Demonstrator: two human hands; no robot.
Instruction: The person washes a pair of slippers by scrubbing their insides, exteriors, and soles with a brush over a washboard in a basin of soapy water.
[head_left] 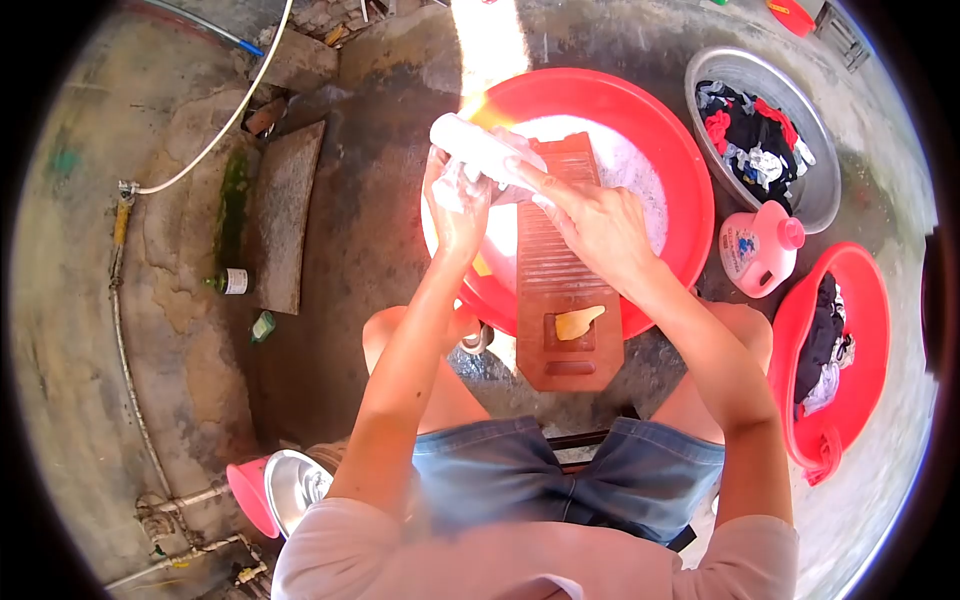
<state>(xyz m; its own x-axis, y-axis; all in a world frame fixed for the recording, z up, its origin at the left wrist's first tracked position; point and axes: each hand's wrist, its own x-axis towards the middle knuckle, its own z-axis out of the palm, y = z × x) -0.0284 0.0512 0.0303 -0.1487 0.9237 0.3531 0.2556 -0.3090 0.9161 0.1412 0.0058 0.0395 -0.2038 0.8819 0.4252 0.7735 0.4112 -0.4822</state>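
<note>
A white, sock-shaped cloth, washed out by glare, is up over the left part of a large red basin. My left hand is closed around its lower part, with wet folds covering some fingers. From the right, my right hand grips the cloth's near end, index finger along it and thumb below. Under the hands, a brown ribbed washboard leans in the basin, its upper end among white suds. A yellowish piece of soap lies in the washboard's lower recess.
To the right stand a metal basin of clothes, a pink jug and a red tub with dark and white clothes. A green bottle, a leaning slab and a hose are at left. A metal bowl sits low left.
</note>
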